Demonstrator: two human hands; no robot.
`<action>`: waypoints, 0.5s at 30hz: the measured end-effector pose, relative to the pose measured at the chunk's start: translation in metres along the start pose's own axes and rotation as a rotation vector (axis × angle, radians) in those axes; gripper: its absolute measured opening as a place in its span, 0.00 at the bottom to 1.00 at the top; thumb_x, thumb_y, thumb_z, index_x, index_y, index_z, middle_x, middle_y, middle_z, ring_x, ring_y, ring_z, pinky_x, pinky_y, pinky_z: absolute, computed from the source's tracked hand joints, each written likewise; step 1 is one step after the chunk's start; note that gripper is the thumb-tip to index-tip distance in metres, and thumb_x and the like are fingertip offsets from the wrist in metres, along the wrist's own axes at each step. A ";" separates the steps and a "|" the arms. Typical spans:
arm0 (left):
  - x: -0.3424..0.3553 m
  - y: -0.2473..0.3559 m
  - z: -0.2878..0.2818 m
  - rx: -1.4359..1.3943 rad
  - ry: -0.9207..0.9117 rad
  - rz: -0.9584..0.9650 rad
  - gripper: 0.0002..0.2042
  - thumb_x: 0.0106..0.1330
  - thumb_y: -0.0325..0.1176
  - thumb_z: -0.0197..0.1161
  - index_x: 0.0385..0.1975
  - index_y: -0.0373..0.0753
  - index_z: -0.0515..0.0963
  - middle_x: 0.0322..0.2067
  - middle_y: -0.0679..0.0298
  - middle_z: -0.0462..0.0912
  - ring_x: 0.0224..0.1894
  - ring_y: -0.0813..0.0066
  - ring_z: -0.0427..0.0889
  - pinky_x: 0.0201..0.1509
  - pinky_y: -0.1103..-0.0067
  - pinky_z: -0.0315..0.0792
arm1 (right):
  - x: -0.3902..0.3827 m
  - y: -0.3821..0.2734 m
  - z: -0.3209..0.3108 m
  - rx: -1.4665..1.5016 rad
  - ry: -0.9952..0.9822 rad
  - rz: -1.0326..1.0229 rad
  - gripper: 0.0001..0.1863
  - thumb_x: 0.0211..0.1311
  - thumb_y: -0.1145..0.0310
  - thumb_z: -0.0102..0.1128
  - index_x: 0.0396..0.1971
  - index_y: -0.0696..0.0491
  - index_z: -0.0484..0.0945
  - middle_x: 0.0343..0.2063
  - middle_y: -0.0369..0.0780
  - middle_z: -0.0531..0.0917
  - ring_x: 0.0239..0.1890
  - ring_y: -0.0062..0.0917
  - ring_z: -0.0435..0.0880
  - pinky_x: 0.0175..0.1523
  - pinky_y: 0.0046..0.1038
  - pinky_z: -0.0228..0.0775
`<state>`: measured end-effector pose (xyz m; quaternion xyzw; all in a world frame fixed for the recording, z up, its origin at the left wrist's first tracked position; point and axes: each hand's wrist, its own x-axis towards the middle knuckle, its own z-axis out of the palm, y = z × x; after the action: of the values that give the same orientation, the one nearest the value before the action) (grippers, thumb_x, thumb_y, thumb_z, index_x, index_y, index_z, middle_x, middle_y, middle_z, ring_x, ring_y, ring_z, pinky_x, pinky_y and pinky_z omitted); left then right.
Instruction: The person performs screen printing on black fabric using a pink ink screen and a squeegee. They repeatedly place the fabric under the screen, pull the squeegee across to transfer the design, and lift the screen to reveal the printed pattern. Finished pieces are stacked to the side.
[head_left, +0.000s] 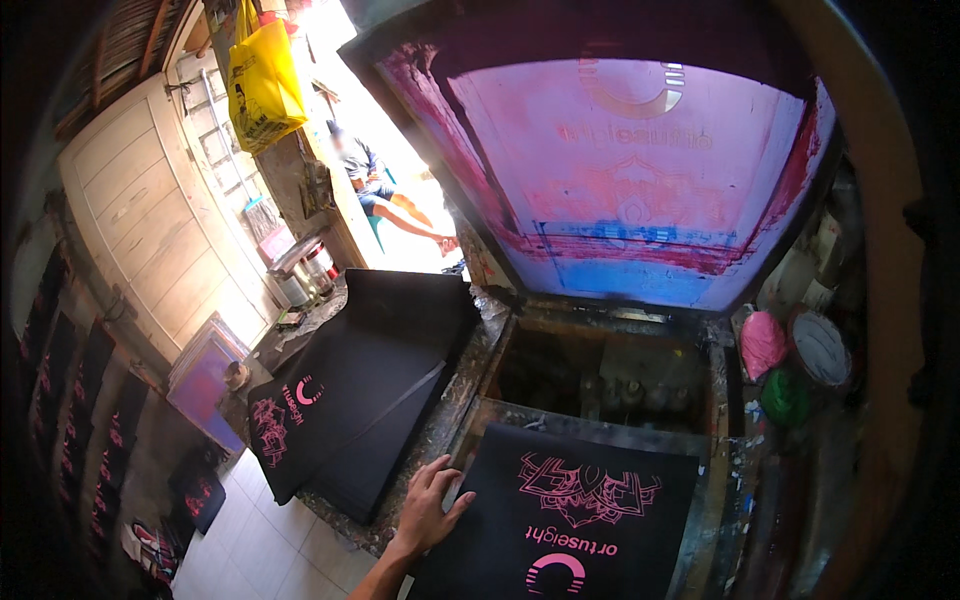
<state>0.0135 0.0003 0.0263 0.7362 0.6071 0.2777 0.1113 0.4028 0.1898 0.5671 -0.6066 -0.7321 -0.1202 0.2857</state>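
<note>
Fingers [441,467] of the left hand [422,513] rest parted and half-curled, gripping nothing I can see, at the left edge of a pink-printed black sheet [655,540] lying before the raised silkscreen [620,185]; the right hand is out of view. Wet ink could smear under a dragging fingertip, and a poorly supported screen could drop.

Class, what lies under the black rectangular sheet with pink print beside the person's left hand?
Beneath the black sheet, a dark, stained flat surface shows past its upper and right edges. Whatever the sheet covers cannot be seen. The left hand is at its left edge.
</note>
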 end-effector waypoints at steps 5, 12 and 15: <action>0.000 0.001 0.000 -0.015 0.008 0.013 0.21 0.67 0.45 0.72 0.53 0.38 0.80 0.67 0.49 0.74 0.69 0.44 0.72 0.76 0.56 0.62 | -0.015 0.001 -0.008 0.022 -0.054 -0.054 0.51 0.61 0.28 0.63 0.59 0.68 0.81 0.61 0.58 0.80 0.61 0.42 0.81 0.65 0.40 0.71; 0.000 -0.001 0.001 0.024 -0.014 0.018 0.22 0.69 0.45 0.71 0.55 0.38 0.79 0.68 0.49 0.73 0.70 0.44 0.71 0.75 0.55 0.64 | -0.002 0.002 -0.002 0.055 0.010 -0.036 0.49 0.60 0.30 0.65 0.57 0.66 0.82 0.59 0.55 0.83 0.58 0.41 0.83 0.63 0.38 0.72; 0.000 -0.003 0.002 0.046 -0.025 0.029 0.22 0.69 0.45 0.70 0.55 0.38 0.78 0.68 0.49 0.72 0.71 0.44 0.70 0.74 0.55 0.64 | 0.002 0.008 -0.003 0.077 -0.056 -0.119 0.47 0.61 0.30 0.64 0.58 0.64 0.83 0.59 0.53 0.83 0.58 0.40 0.82 0.62 0.38 0.72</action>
<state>0.0122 0.0013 0.0231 0.7507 0.6011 0.2560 0.0976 0.4110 0.1921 0.5695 -0.5536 -0.7788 -0.0917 0.2803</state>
